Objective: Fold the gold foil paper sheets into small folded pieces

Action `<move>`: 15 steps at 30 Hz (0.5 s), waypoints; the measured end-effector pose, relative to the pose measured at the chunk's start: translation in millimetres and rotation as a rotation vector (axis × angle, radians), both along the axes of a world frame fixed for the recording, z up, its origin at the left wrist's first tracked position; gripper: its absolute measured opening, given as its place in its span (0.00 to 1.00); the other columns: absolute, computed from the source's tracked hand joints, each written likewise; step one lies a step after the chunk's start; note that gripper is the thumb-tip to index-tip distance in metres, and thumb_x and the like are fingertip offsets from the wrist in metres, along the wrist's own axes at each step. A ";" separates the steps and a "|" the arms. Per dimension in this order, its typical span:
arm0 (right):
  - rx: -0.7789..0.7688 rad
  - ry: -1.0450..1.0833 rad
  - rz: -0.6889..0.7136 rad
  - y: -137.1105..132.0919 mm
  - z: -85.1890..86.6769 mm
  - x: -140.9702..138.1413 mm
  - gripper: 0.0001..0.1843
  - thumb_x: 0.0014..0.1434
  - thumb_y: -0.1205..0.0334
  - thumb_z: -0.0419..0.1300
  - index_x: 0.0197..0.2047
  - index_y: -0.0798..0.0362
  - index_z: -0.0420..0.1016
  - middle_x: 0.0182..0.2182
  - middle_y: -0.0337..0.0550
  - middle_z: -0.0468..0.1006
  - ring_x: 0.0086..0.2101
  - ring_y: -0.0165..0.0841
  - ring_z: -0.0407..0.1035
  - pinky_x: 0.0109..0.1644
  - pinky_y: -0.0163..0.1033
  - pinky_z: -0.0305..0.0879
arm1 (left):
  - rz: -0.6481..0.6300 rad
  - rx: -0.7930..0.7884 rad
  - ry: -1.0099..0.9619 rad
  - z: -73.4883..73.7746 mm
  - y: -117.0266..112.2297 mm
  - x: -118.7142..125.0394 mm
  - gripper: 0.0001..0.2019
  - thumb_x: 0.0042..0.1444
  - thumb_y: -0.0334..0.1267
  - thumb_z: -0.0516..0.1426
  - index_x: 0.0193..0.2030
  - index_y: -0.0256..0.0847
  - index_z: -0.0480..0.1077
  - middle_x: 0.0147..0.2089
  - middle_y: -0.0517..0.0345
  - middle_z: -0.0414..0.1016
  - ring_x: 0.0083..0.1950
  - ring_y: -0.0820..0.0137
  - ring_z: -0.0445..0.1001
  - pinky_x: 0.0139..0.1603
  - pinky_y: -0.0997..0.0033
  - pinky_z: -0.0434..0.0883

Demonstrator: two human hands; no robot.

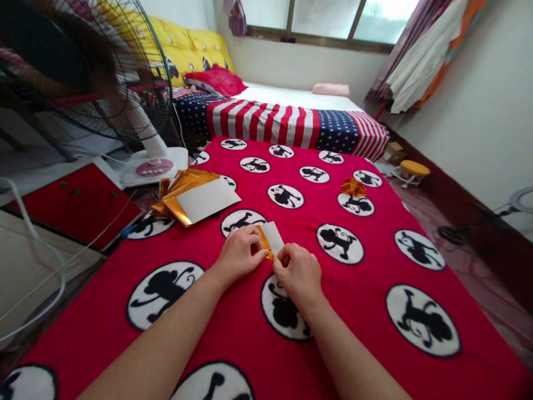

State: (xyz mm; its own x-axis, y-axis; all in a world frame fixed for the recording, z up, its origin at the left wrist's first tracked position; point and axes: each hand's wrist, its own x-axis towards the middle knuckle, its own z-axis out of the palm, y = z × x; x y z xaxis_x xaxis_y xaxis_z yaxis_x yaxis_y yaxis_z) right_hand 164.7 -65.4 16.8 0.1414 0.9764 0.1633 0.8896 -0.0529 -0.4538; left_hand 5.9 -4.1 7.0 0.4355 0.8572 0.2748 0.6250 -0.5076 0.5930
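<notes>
A small sheet of gold foil paper (272, 235), white on one face and partly folded over to gold, is held between my two hands above the red cloth. My left hand (242, 248) pinches its left edge with thumb and fingers. On the near right corner, my right hand (298, 270) closes its thumb and fingertips. Left of the hands lies a fanned stack of gold foil paper (179, 206), with one sheet showing its white face on top. A folded gold paper piece (353, 187) sits toward the far right of the cloth.
The red cloth (300, 222) with black monkey figures in white ovals covers the surface before me. An electric fan (156, 158) stands at the left, its blades blurred. Behind is a bed (283, 123) with a flag-pattern cover. A yellow stool (415, 168) stands at the right.
</notes>
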 end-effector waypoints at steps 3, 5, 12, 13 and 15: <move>0.018 0.064 0.037 -2.7 -1.3 2.4 0.04 0.54 0.66 0.62 0.35 0.49 0.75 0.26 0.35 0.76 0.29 0.30 0.66 0.34 0.36 0.48 | -0.004 -0.006 -0.002 1.2 0.0 0.3 0.07 0.51 0.34 0.63 0.26 0.39 0.69 0.37 0.58 0.73 0.41 0.67 0.71 0.45 0.65 0.67; 0.033 0.075 0.087 -4.4 -2.8 4.2 0.05 0.56 0.66 0.61 0.36 0.48 0.77 0.28 0.35 0.77 0.31 0.30 0.68 0.36 0.36 0.49 | -0.009 -0.008 -0.005 1.8 -0.2 0.1 0.06 0.51 0.33 0.63 0.28 0.40 0.69 0.36 0.59 0.73 0.41 0.67 0.70 0.44 0.65 0.67; 0.038 0.086 0.131 -4.2 -6.7 9.2 0.05 0.59 0.63 0.62 0.35 0.46 0.81 0.30 0.37 0.77 0.31 0.30 0.68 0.36 0.36 0.50 | -0.039 -0.050 -0.043 2.2 0.5 -2.5 0.03 0.53 0.30 0.61 0.29 0.41 0.75 0.38 0.57 0.74 0.44 0.66 0.71 0.46 0.65 0.67; 0.039 0.085 0.135 -4.0 -6.8 9.5 0.05 0.59 0.63 0.62 0.35 0.46 0.81 0.30 0.37 0.77 0.31 0.30 0.68 0.36 0.36 0.50 | -0.045 -0.057 -0.048 2.0 0.9 -2.9 0.03 0.52 0.30 0.61 0.29 0.41 0.75 0.39 0.57 0.74 0.44 0.66 0.72 0.46 0.65 0.67; 0.042 0.083 0.143 -4.2 -6.8 9.9 0.06 0.60 0.64 0.62 0.36 0.46 0.81 0.31 0.37 0.77 0.31 0.30 0.68 0.36 0.36 0.51 | -0.051 -0.064 -0.052 1.4 1.6 -3.5 0.04 0.53 0.29 0.60 0.30 0.41 0.77 0.40 0.56 0.75 0.45 0.66 0.72 0.47 0.65 0.67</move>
